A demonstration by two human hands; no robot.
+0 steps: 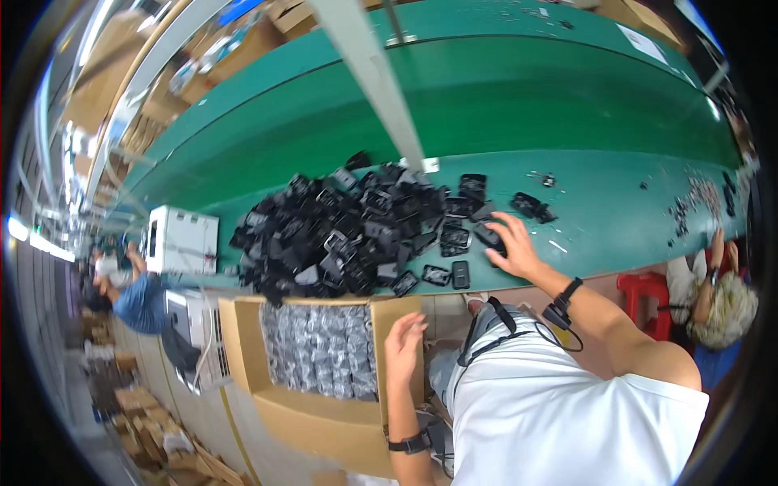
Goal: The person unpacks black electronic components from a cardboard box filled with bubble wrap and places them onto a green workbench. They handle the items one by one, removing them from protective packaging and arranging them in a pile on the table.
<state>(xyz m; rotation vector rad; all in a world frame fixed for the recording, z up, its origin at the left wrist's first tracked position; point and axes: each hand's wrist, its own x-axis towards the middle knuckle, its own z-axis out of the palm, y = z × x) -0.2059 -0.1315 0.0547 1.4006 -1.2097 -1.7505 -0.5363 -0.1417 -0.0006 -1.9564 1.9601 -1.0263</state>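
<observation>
My right hand (512,243) reaches onto the green table (486,105) and closes its fingers around a small black plastic part (489,236) at the right edge of a big pile of black plastic parts (340,231). My left hand (403,344) hangs lower with fingers apart and holds nothing; it hovers at the right flap of an open cardboard box (324,405). The box is filled with grey wrapped bundles (320,348). Both wrists wear dark bands, and a cable runs along the right forearm.
A white machine (182,240) stands on the table left of the pile. Small loose parts (697,198) lie at the table's far right. A red stool (644,292) and a seated person (717,304) are to my right; another person (138,300) works at the left.
</observation>
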